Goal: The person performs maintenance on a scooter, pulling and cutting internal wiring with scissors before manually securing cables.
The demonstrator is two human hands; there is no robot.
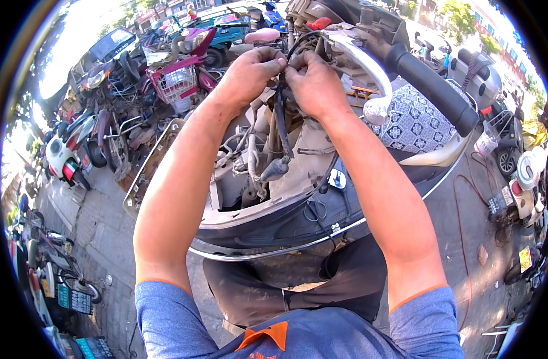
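A partly dismantled scooter point(268, 227) stands in front of me, with loose wiring and connectors point(253, 158) in its open body. A black cable bundle point(280, 119) hangs down from the handlebar area. My left hand point(257, 76) and my right hand point(310, 82) are close together at the top of it, fingers pinched on the black cable. Just right of my right hand are a chrome bar with a round end point(369, 70) and a black grip point(432, 91). The exact point between my fingertips is partly hidden.
A patterned seat cover point(417, 122) lies on the right. Parked and scrapped scooters surround me, including a pink one with a basket point(172, 87) and a white one point(64, 155) at left. A red hose point(462, 239) runs over the pavement at right, near a white bucket point(486, 143).
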